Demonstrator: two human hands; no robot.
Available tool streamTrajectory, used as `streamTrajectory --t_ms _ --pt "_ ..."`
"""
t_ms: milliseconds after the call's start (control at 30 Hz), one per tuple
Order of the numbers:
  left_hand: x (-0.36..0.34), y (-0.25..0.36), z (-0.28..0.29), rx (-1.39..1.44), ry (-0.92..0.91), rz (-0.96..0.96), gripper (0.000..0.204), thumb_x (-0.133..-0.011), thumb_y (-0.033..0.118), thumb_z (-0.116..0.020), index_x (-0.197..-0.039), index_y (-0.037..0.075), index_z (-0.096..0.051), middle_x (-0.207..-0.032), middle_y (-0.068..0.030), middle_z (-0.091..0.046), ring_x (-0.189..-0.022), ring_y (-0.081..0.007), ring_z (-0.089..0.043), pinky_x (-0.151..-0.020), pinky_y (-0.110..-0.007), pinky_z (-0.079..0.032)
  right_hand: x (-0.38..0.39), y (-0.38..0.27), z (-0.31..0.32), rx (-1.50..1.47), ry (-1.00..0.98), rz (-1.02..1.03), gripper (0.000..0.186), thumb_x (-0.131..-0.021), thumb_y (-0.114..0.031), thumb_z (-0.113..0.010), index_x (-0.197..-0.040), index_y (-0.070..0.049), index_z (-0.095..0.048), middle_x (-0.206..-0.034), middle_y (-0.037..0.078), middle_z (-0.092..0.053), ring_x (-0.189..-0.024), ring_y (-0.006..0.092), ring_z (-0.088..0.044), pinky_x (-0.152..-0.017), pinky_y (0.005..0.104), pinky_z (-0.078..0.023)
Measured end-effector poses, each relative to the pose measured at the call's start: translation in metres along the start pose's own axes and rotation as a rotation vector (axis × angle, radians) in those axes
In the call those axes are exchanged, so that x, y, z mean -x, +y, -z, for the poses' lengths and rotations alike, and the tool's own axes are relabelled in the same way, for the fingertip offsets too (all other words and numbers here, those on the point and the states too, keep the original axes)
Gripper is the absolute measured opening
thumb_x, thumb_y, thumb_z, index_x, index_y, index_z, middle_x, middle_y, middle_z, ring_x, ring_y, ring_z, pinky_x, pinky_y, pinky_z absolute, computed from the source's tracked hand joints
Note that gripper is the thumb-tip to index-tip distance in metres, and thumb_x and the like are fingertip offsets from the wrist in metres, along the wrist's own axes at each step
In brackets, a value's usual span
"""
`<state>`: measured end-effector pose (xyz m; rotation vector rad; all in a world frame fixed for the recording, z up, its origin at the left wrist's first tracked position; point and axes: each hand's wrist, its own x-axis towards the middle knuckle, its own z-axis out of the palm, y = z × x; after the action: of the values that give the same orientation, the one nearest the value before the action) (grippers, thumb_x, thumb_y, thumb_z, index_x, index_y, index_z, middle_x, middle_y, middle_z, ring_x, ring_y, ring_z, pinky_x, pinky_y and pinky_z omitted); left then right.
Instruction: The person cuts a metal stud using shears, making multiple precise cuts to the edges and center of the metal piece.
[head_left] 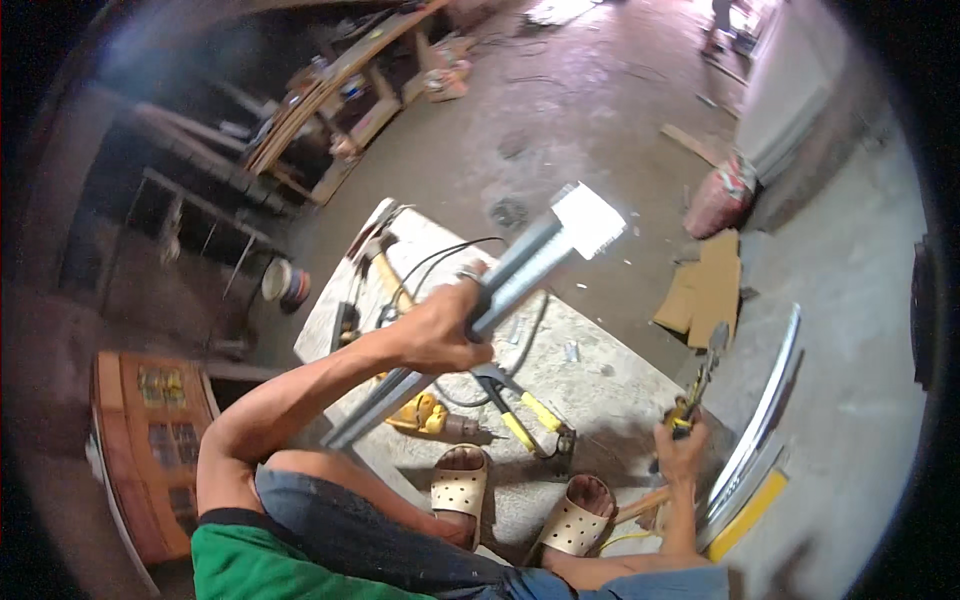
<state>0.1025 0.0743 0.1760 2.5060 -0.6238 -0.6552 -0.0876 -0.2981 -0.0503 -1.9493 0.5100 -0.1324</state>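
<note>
Room: dim, grey floor (590, 140), cardboard (708, 290) lying right.
Surface (625, 375): low, pale, scuffed, bearing a yellow drill (425, 412).
Left hand (440, 325): fingers curled around a metal bar (525, 268) slanting above.
Right hand (683, 450): fingers closed round a yellow-handled tool (686, 408).

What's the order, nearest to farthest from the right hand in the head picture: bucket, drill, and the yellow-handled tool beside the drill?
From the right hand:
1. Yellow-handled tool, to its left.
2. Drill, farther left.
3. Bucket, farthest left.
</note>
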Motion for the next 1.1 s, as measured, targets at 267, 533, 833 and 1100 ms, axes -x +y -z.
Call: streamTrajectory --t_ms 267,533,833,1100 --pt "0.031 -0.027 -0.050 -0.153 -0.275 0.012 0.062 -0.069 0.009 -0.067 -0.124 -0.008 -0.041 -0.076 -0.0218 -0.062 -0.077 -0.0415 -0.063 -0.065 -0.048 -0.050 0.047 0.002 0.042 0.535 -0.395 -0.066 0.039 -0.084 -0.023 -0.062 -0.110 0.003 -0.049 -0.103 0.019 -0.056 -0.096 0.0293 -0.057 -0.087 0.0395 -0.046" --pt "0.040 -0.062 -0.070 -0.409 -0.328 -0.184 0.064 -0.081 0.022 -0.065 -0.132 -0.002 -0.036 -0.095 -0.0164 -0.054 -0.087 -0.0351 -0.061 -0.074 -0.043 -0.048 0.051 -0.080 0.070 0.453 -0.589 0.050 0.054 -0.074 -0.013 -0.060 -0.123 0.004 -0.045 -0.104 0.023 -0.055 -0.099 0.0412 -0.054 -0.092 0.0454 -0.043" --pt "0.043 -0.094 -0.095 -0.402 -0.315 -0.227 0.059 -0.083 0.014 -0.061 -0.136 0.001 -0.039 -0.101 -0.0172 -0.057 -0.097 -0.0337 -0.058 -0.085 -0.042 -0.047 0.034 -0.143 0.077 0.415 -0.813 -0.120 0.050 -0.069 -0.011 -0.064 -0.116 0.003 -0.053 -0.097 0.015 -0.063 -0.091 0.0247 -0.062 -0.086 0.0356 -0.048" --pt "0.055 -0.112 -0.083 -0.395 -0.088 -0.212 0.048 -0.073 0.002 -0.063 -0.118 -0.001 -0.047 -0.106 -0.0163 -0.055 -0.108 -0.0336 -0.054 -0.091 -0.042 -0.040 0.002 -0.172 0.072 0.541 -1.103 -0.049 0.060 -0.069 -0.009 -0.059 -0.127 0.001 -0.049 -0.108 0.022 -0.061 -0.106 0.0332 -0.058 -0.095 0.0372 -0.044"
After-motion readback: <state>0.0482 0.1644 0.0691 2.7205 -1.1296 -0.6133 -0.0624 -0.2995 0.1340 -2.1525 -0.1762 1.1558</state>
